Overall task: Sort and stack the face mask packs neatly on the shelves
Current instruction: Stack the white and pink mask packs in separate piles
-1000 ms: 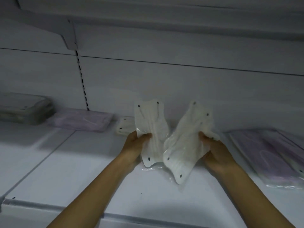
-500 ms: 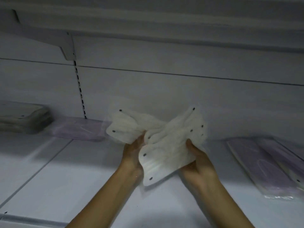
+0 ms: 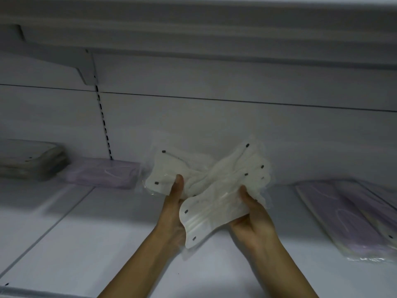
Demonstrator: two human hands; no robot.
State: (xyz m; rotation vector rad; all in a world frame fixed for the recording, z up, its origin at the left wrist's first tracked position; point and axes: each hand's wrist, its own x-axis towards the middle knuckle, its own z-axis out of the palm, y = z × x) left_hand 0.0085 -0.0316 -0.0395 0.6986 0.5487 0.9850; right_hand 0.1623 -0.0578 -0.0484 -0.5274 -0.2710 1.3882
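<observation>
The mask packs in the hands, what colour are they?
White, with small dark dots, in clear wrap: the mask packs, held by both hands; head view.

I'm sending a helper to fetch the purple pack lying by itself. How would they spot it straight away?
Start at the slotted upright strip on the shelf's back wall and follow it down to the shelf. At its foot lies the lone purple mask pack, flat against the wall. It sits right of the grey stack, alone, unlike the overlapping purple packs far right.

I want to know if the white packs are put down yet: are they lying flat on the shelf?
No: both white mask packs are held up above the shelf, the left hand and right hand each gripping one.
</observation>
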